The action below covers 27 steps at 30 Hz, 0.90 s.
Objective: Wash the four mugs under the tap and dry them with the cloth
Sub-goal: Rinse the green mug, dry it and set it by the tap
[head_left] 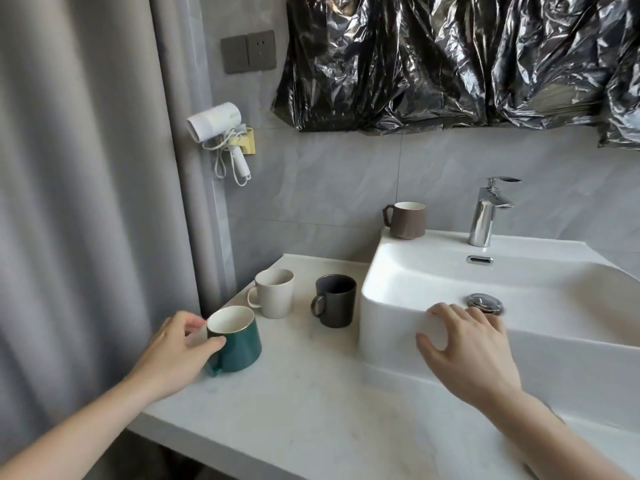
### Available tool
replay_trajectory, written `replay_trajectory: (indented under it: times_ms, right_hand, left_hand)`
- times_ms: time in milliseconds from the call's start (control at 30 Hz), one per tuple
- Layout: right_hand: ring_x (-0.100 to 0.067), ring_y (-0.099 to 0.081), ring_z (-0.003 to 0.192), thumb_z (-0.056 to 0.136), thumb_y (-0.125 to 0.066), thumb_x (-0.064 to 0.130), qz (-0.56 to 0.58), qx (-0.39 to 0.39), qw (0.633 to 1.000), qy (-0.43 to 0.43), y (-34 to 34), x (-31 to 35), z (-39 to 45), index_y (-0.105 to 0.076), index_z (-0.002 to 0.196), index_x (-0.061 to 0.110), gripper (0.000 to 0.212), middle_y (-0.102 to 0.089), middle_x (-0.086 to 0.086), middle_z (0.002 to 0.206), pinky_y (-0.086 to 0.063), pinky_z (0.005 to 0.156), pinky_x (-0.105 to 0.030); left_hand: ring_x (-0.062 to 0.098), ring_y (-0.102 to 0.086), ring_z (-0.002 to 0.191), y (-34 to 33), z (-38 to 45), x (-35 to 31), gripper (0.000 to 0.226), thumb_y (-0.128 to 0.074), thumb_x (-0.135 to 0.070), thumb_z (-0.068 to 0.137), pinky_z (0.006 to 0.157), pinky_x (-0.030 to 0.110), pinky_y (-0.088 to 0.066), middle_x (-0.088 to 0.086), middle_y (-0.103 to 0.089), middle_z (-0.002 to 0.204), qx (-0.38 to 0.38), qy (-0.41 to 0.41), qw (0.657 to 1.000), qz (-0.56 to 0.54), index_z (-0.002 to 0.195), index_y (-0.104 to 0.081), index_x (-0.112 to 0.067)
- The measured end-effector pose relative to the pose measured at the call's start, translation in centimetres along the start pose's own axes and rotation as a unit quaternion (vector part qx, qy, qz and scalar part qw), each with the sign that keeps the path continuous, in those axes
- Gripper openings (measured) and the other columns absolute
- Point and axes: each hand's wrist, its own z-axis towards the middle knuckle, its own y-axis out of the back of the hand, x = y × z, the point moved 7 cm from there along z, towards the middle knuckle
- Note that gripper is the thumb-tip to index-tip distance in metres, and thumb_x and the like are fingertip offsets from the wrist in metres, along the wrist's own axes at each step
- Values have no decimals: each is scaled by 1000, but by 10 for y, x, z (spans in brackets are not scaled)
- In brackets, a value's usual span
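Note:
Four mugs are in view. My left hand [180,348] grips the green mug [239,344] by its rim, thumb at the front and fingers behind, while the mug stands on the white counter [311,410]. Behind it stand a cream mug [273,292] and a dark grey mug [335,301], both upright. A brown mug [408,220] sits on the back left corner of the white sink [388,271]. My right hand [464,344] lies over the sink's front rim, fingers loosely bent and holding nothing. The chrome tap [485,213] is off. I see no cloth.
A chrome drain plug [485,303] sits in the basin just beyond my right fingers. A grey curtain [86,202] hangs at the left counter edge. A white hair dryer [221,129] hangs on the wall, and black plastic sheeting [450,57] covers the wall above the sink.

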Motion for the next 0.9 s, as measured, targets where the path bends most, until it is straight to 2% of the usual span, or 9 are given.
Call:
replay_trajectory:
  times_ms: [67,133,200,300,400,600,667,767,900]
  right_hand:
    - [-24,-59,102,83,-56,52,-7,13,1000,9,-2,-2,-2,-63,113,28,39,-68,10,101,-31,96,-35]
    - [-23,-57,107,84,-60,50,-20,27,999,15,-2,-1,-3,-61,119,29,40,-65,10,104,-30,99,-34]
    - [-22,-56,108,84,-60,51,-30,34,999,13,-2,0,-3,-59,122,30,43,-63,11,106,-30,101,-34]
    - [-21,-55,108,83,-57,52,-39,41,998,7,-1,1,-3,-58,122,30,45,-61,11,105,-31,101,-34]
    - [-20,-54,110,82,-53,54,-45,58,997,7,0,2,-4,-56,125,32,49,-61,12,109,-32,102,-34]
    - [-11,-52,120,90,-54,53,3,97,995,-3,8,4,0,-53,129,39,42,-60,22,123,-30,106,-29]
    - [-4,-58,114,90,-61,45,89,87,992,-27,16,-1,8,-59,122,39,33,-62,24,117,-39,102,-29]
    - [1,-63,93,88,-68,31,218,65,970,-89,31,-20,23,-63,107,41,21,-66,21,105,-51,81,-25]
    - [-2,-69,81,89,-68,21,283,13,948,-149,58,-56,45,-67,100,37,19,-72,17,99,-52,57,-19]
  left_hand:
    - [21,-66,107,-10,4,15,24,-73,-45,94,85,36,-47,-7,-72,106,25,33,999,-17,99,-68,-22]
    - [26,-69,99,-18,7,21,33,-65,-40,101,80,35,-44,-5,-78,87,47,33,997,-47,81,-74,-16]
    - [25,-66,89,-26,8,20,42,-58,-33,107,75,35,-42,-3,-78,77,66,36,993,-93,73,-73,-13]
    - [24,-54,82,-33,5,14,43,-55,-24,109,65,34,-39,5,-72,80,67,70,977,-192,71,-67,-9]
    - [25,-52,83,-29,-1,-2,41,-54,-20,109,64,34,-42,10,-65,74,43,89,952,-291,70,-57,-10]
    - [24,-55,78,-13,-16,-88,41,-51,-16,109,68,36,-49,9,-60,72,42,0,929,-367,68,-48,-10]
    - [22,-54,75,-18,-16,-129,41,-50,-16,109,69,36,-50,8,-59,70,64,-30,919,-388,69,-45,-10]
    - [22,-54,75,-44,-11,-190,41,-49,-16,108,69,34,-50,10,-58,71,108,-57,904,-409,68,-44,-11]
    - [21,-54,72,-102,2,-259,40,-50,-18,103,69,33,-49,7,-56,69,168,-66,891,-417,64,-44,-15]
